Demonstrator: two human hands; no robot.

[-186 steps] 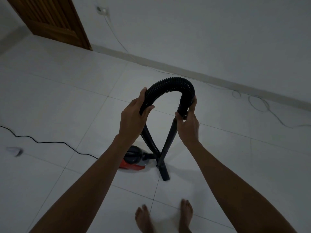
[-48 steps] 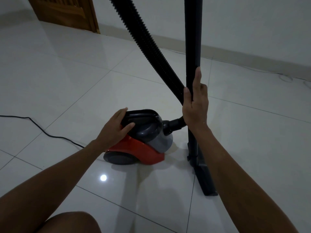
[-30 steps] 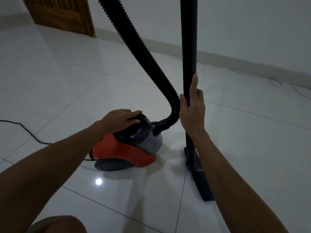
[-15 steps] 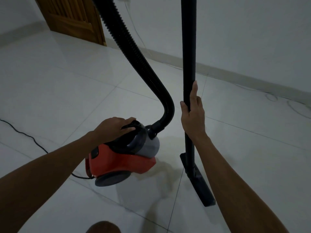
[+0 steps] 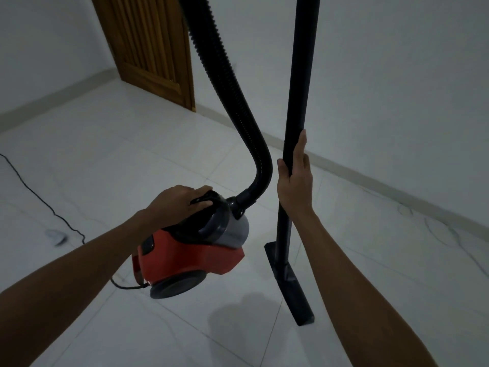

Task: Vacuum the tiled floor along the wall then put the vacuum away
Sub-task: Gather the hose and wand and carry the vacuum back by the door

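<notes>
door [image 5: 156, 49]: wooden, slatted, far left corner
baseboard [image 5: 370, 178]: pale strip along wall btm
smudge [image 5: 55, 235]: dark, blurred, on floor left

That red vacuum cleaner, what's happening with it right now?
A person is carrying it. The left hand grips the handle on top of the red vacuum cleaner, which looks lifted just clear of the tiled floor, its shadow lying below it. The right hand holds the black tube upright, with the nozzle low at the floor. The ribbed hose arcs up out of view, and the power cord trails across the tiles to the left. A wooden door stands ahead.
</notes>
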